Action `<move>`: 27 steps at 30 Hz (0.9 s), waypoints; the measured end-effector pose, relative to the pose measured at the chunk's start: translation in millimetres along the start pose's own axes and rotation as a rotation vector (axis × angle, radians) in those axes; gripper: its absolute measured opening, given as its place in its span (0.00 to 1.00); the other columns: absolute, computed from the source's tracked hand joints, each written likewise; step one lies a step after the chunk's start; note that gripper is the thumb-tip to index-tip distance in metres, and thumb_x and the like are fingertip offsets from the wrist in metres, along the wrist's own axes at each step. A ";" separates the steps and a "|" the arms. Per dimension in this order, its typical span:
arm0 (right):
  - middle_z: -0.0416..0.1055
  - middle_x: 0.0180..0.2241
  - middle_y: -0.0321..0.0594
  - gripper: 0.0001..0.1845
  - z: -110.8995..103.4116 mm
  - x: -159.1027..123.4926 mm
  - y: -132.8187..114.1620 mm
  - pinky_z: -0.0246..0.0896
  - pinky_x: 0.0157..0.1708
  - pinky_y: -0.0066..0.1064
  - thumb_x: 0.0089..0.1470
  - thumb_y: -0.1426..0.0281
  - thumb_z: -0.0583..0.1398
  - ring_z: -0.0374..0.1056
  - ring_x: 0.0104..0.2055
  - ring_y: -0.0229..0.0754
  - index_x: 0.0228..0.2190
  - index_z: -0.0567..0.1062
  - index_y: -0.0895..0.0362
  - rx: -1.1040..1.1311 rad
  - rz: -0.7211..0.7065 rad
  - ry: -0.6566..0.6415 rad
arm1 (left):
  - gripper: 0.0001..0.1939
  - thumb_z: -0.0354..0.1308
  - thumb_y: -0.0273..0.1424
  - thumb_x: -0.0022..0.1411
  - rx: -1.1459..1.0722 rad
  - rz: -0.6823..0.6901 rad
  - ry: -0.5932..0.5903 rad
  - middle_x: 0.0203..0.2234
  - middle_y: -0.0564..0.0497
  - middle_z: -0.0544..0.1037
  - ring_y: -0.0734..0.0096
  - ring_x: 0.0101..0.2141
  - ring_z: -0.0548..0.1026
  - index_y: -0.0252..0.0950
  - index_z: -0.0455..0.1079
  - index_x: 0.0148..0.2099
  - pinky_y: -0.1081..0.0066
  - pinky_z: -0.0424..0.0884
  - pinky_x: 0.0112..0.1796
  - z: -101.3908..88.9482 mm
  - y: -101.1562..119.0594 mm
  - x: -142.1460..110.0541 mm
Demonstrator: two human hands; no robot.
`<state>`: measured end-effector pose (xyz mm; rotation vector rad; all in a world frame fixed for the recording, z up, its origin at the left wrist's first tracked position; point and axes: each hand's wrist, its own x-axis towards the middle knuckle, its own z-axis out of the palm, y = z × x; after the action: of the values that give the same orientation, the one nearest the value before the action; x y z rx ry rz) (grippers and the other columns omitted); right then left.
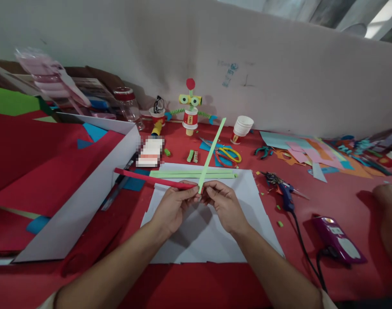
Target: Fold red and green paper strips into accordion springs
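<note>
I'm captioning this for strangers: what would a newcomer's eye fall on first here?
Probably the paper-cup figure with its big eyes and red disc on top, standing at the back of the red table before the pale wall. Next, perhaps, the light-green strip and red strip, crossing at the fingers of the left hand and right hand over the white paper. The purple device stands out at lower right.

A pale left sleeve [49,301] and pale right sleeve [328,301] are showing at the near edge; the forearms [119,262], left hand [172,208] and right hand [227,208] are showing bare.
</note>
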<state>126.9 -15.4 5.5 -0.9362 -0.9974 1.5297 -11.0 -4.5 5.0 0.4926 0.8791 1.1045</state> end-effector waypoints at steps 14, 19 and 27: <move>0.70 0.21 0.33 0.07 0.2 -0.5 4.2 0.60 0.27 0.28 0.49 0.66 0.62 0.63 0.23 0.35 0.24 0.72 0.56 -0.166 -0.078 0.065 | 0.07 0.68 0.29 0.44 0.148 0.082 -0.046 0.21 0.51 0.76 0.75 0.24 0.72 0.32 0.75 0.27 0.75 0.68 0.30 -2.0 -5.1 -1.5; 0.71 0.22 0.34 0.07 -1.3 1.3 0.3 0.60 0.27 0.28 0.50 0.65 0.61 0.65 0.24 0.35 0.29 0.75 0.56 -0.013 -0.004 0.024 | 0.05 0.68 0.26 0.44 0.047 0.006 0.001 0.22 0.51 0.76 0.76 0.24 0.73 0.31 0.76 0.27 0.77 0.71 0.30 0.1 -1.7 0.8; 0.73 0.25 0.35 0.09 0.0 -0.9 -1.1 0.61 0.29 0.29 0.49 0.65 0.62 0.66 0.26 0.35 0.33 0.77 0.55 0.018 0.005 -0.019 | 0.02 0.63 0.20 0.48 -0.096 -0.174 0.029 0.20 0.49 0.76 0.80 0.22 0.71 0.29 0.75 0.25 0.81 0.71 0.27 0.4 4.4 1.7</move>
<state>127.4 -16.2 6.6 -0.9130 -0.9943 1.5518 -12.8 -1.1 7.7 0.3150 0.8729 0.9917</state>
